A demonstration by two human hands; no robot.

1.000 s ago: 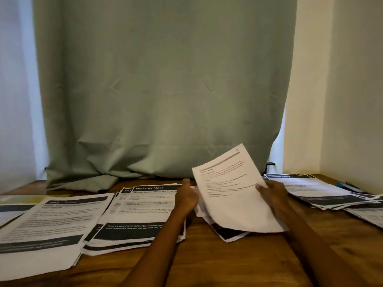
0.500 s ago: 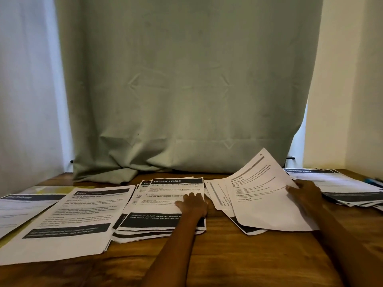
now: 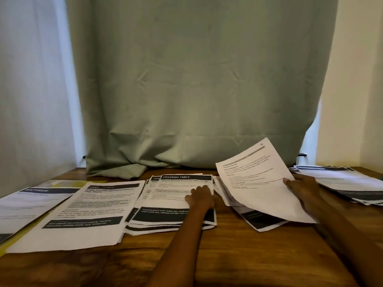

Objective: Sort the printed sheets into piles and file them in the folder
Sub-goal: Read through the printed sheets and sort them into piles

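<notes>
My right hand (image 3: 300,188) grips the right edge of a white printed sheet (image 3: 257,179), which is tilted up off a small loose pile (image 3: 257,219) in the middle right. My left hand (image 3: 200,198) rests palm down on the "DRESSING TABLE" pile (image 3: 172,204) at the centre. Left of that lies a pile headed "2945" (image 3: 83,216). At the far left another printed sheet (image 3: 27,204) lies on a yellow folder (image 3: 12,243). One more pile (image 3: 344,183) lies at the far right.
All piles lie on a wooden table (image 3: 259,255), with bare wood along its near side. A grey-green curtain (image 3: 196,90) hangs behind, its hem bunched on the table's back edge. Walls stand close at left and right.
My left hand slid from the pile's right edge onto the "DRESSING TABLE" pile. The right hand still holds the raised sheet. The camera has turned left.
</notes>
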